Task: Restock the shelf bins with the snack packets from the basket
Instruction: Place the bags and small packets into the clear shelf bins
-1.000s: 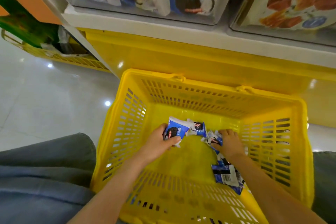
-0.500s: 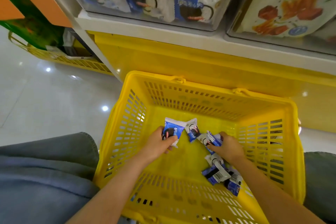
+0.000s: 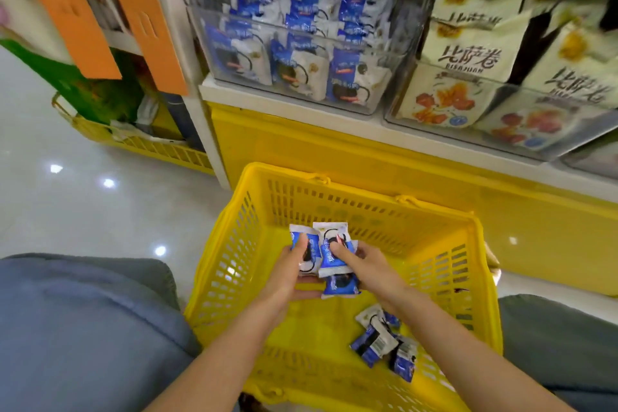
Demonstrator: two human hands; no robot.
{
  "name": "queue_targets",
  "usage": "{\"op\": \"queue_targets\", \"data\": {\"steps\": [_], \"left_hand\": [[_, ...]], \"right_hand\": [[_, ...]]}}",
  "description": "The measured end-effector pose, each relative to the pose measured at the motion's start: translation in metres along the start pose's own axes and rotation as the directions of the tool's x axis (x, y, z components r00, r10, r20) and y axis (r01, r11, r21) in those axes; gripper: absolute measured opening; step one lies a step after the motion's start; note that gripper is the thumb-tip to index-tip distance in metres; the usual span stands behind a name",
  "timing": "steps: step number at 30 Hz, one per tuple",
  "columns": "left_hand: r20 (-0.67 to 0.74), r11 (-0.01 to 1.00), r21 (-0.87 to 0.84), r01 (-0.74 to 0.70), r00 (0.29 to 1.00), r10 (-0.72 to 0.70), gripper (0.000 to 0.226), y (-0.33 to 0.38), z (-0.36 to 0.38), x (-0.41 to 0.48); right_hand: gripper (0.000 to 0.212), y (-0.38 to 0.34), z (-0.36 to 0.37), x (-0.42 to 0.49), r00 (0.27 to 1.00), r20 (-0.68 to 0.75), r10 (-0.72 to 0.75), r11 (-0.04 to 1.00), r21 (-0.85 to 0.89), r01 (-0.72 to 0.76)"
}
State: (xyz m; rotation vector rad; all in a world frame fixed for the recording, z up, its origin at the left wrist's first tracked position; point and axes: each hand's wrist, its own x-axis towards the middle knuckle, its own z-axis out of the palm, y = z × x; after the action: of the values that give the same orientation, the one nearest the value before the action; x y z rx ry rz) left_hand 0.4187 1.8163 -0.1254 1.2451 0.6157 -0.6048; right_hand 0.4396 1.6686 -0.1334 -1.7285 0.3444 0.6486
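Up from the floor of the basket (image 3: 368, 201), the left hand (image 3: 284, 278) and right hand (image 3: 368, 264) now grip a bunch of snack packets (image 3: 326, 262) together over its middle. Loose packets (image 3: 374, 341) lie by its near right corner.

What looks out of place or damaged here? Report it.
Nothing looks damaged or spilled. The loose packets lie jumbled, one barcode-up, in the near right corner of the basket; the clear bin holds its packets upright.

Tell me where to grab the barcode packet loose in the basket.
Come down from above: the basket walls block the sides. Pinch the barcode packet by its raised edge; it lies tilted on the pile. Left hand and right hand hold other packets.
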Motion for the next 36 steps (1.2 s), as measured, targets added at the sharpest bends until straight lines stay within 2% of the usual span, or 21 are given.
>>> {"op": "queue_targets", "data": {"steps": [2, 4, 8, 10, 15, 19, 23, 25, 27, 32, 36], "left_hand": [[0.028, 1.0, -0.001, -0.011, 1.0, 0.011, 0.047, 0.004, -0.001, -0.009], [0.018, 0.999, 0.007, -0.053, 0.998, 0.053, 0.056, 0.008, -0.003, -0.016], [-0.037, 0.989, -0.103, -0.106, 0.994, 0.103, 0.042, 0.019, -0.008, -0.024], [-0.032, 0.978, -0.146, -0.147, 0.989, 0.144, 0.044, 0.028, -0.012, -0.028], [-0.032, 0.927, -0.209, -0.312, 0.949, 0.312, 0.042, 0.065, -0.027, -0.042], [0.009, 0.895, -0.186, -0.405, 0.911, 0.413, 0.06, 0.102, -0.044, -0.054], [0.015, 0.872, -0.02, -0.489, 0.872, 0.489, 0.063, 0.131, -0.056, -0.058], [0.021, 0.865, 0.055, -0.499, 0.866, 0.499, 0.06, 0.143, -0.061, -0.056], [0.036, 0.849, 0.105, -0.518, 0.855, 0.517, 0.047, 0.154, -0.064, -0.053], [0.095, 0.781, 0.16, -0.604, 0.797, 0.597, 0.038, 0.182, -0.066, -0.051], [0.081, 0.722, 0.139, -0.678, 0.734, 0.674, 0.035, 0.203, -0.071, -0.051]], "right_hand": [[0.035, -0.009, 0.003, -0.009, 0.999, 0.014, -0.041, 0.996, -0.078, 0.042], [0.035, -0.019, 0.006, -0.02, 0.996, 0.046, -0.074, 0.988, -0.135, 0.079], [0.034, -0.042, 0.009, -0.042, 0.974, 0.175, -0.141, 0.983, -0.095, 0.159], [0.036, -0.054, 0.006, -0.053, 0.963, 0.175, -0.206, 0.967, -0.113, 0.227], [0.03, -0.087, -0.003, -0.069, 0.974, 0.055, -0.219, 0.964, -0.145, 0.225], [0.02, -0.127, -0.013, -0.08, 0.961, -0.025, -0.276, 0.957, -0.099, 0.272], [0.016, -0.183, -0.02, -0.09, 0.905, -0.073, -0.419, 0.903, -0.139, 0.407], [0.016, -0.212, -0.024, -0.088, 0.853, -0.169, -0.494, 0.869, -0.135, 0.477], [0.016, -0.243, -0.026, -0.081, 0.804, -0.273, -0.528, 0.848, -0.118, 0.517], [0.007, -0.306, -0.019, -0.045, 0.781, -0.302, -0.547, 0.836, -0.148, 0.529], [0.014, -0.341, -0.013, 0.0, 0.718, -0.437, -0.542, 0.841, -0.278, 0.465]]}}
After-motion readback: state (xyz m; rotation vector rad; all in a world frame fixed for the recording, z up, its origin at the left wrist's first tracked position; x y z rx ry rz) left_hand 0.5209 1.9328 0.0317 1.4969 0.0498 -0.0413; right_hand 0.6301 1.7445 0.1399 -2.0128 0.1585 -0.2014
